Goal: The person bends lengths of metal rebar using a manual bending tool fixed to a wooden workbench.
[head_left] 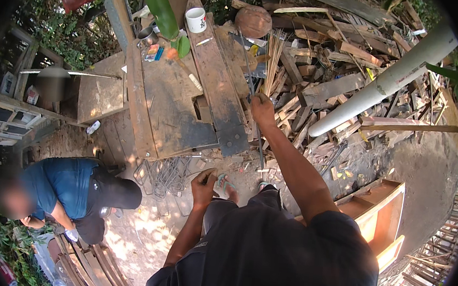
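My right hand [263,110] is closed around a long, thin dark metal rod [261,148], just off the right edge of the wooden workbench [172,111]. The rod stretches from near a brown coconut-like ball [253,22] down toward my feet. Closer to my body, my left hand [203,187] is held in front of the bench with its fingers pinched together. Whatever may be in that pinch is too small to tell. Beside it on the ground lies a heap of bent wire frames [166,175].
The bench carries a white mug [196,20], a metal cup [148,36] and a pale-handled tool [190,76]. Scrap wood [320,91] is piled at the right, under a slanting grey pipe [386,83]. Another person [67,191] crouches at the left. A wooden drawer-like box [378,210] stands right.
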Available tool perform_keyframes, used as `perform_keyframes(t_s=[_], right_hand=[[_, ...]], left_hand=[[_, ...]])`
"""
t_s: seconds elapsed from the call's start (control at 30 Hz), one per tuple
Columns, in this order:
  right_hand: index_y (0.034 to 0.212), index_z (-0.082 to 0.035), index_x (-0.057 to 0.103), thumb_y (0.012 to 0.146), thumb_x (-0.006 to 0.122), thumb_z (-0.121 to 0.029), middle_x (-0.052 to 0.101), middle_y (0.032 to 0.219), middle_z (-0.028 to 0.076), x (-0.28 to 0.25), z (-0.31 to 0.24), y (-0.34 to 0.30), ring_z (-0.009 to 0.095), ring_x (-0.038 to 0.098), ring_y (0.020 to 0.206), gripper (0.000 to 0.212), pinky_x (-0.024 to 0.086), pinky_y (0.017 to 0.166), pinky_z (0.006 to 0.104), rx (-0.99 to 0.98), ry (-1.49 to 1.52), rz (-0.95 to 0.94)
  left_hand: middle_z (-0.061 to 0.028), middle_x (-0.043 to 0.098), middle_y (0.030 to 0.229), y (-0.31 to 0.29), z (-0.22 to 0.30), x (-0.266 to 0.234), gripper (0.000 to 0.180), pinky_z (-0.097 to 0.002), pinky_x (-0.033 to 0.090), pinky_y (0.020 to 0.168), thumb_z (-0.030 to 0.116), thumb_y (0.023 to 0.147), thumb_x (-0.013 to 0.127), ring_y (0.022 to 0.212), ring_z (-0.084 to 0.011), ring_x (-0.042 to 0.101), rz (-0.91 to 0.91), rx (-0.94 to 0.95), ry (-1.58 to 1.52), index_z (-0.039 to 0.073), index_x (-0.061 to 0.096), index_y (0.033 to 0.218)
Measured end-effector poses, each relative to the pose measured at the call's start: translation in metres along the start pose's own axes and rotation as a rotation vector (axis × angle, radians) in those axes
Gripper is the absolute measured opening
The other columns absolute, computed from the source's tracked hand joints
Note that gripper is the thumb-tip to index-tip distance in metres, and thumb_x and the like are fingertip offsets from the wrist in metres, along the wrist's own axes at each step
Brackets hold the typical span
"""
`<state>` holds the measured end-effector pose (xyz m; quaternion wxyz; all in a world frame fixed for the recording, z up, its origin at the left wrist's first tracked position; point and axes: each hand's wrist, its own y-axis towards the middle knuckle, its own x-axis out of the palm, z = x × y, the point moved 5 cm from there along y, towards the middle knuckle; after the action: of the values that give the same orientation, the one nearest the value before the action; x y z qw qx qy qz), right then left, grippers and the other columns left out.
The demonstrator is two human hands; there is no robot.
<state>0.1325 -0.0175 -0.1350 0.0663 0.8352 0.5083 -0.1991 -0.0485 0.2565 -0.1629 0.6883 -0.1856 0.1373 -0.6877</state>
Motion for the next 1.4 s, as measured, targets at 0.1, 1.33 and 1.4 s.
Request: perform_keyframes(t_s=[0.1,1.33,1.4], right_hand=[[0.103,0.002,0.062,0.091,0.055,-0.018,0.065,0.078,0.018,-0.041,0.016,-0.017,0.030,0.062,0.068,0.025,0.049,0.066,0.0396,-0.214,0.020,0.000],[0.110,-0.005,0.065,0.082,0.069,-0.015,0.070,0.083,0.018,-0.275,0.093,-0.118,0.037,0.067,0.079,0.030,0.053,0.070,0.0415,-0.438,-0.439,-0.037],[0.116,-0.004,0.064,0.083,0.065,-0.011,0.069,0.082,0.016,-0.238,0.104,-0.066,0.029,0.067,0.078,0.034,0.053,0.071,0.0387,-0.321,-0.085,-0.124]], left_hand=[[-0.0003,0.063,0.076,-0.002,0.008,-0.009,0.022,-0.0203,0.036,0.049,0.016,0.093,0.068,0.058,-0.0037,0.048,0.097,0.044,0.017,-0.001,0.071,0.107],[-0.0016,0.063,0.072,-0.177,0.018,0.013,0.018,-0.0223,0.034,0.049,0.016,0.093,0.067,0.053,-0.0050,0.045,0.128,0.202,-0.014,-0.002,0.070,0.094],[0.0014,0.057,0.064,-0.184,0.018,0.016,0.020,-0.0221,0.033,0.050,0.017,0.092,0.067,0.054,-0.0044,0.044,0.132,0.230,0.091,-0.002,0.072,0.091]])
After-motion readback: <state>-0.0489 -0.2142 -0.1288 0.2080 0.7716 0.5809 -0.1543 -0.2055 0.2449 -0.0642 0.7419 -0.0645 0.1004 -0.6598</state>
